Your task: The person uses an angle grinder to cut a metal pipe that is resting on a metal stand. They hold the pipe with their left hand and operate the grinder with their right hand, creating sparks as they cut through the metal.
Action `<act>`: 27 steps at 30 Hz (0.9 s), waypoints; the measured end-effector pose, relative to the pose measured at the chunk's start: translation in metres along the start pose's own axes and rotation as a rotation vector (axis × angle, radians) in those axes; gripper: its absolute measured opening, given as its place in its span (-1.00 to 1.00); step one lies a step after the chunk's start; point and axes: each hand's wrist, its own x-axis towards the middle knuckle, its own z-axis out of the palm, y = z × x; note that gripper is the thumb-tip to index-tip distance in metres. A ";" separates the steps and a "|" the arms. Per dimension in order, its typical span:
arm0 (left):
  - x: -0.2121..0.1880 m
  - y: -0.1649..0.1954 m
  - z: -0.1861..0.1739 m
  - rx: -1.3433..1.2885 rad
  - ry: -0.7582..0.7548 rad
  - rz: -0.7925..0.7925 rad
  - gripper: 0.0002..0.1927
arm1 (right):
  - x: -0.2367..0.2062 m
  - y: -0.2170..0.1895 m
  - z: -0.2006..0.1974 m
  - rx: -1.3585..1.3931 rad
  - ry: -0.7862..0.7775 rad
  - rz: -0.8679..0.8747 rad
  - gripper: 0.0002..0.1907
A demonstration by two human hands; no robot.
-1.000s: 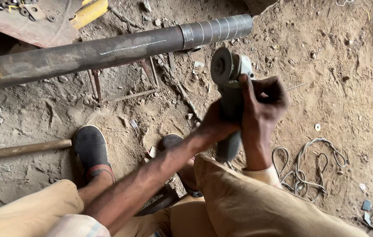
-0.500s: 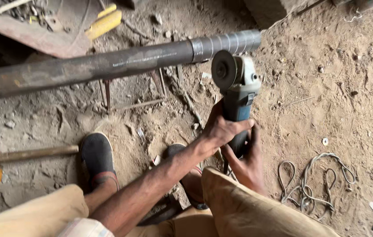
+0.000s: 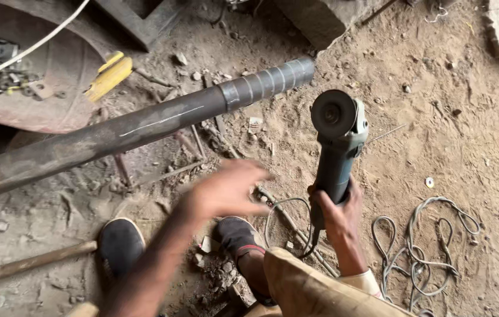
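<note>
Dirt floor all round, littered with scrap. Right hand [image 3: 336, 206] at 5 o'clock grips the grinder [image 3: 336, 147] upright, disc up. Left hand [image 3: 226, 189] — blurred, fingers spread, holding nothing — hovers mid-frame. Beyond, the pipe [image 3: 143, 126] runs from 9 toward 1 o'clock, its left end cut off.

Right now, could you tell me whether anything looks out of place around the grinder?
Yes: the angle grinder is held by the right hand alone, while the blurred left hand is off it. Loose wire lies coiled on the dirt beside the person.
</note>
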 end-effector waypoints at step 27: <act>0.039 -0.169 -0.108 0.684 0.553 -0.373 -0.22 | 0.183 0.018 0.019 -0.020 -0.124 -0.005 -0.35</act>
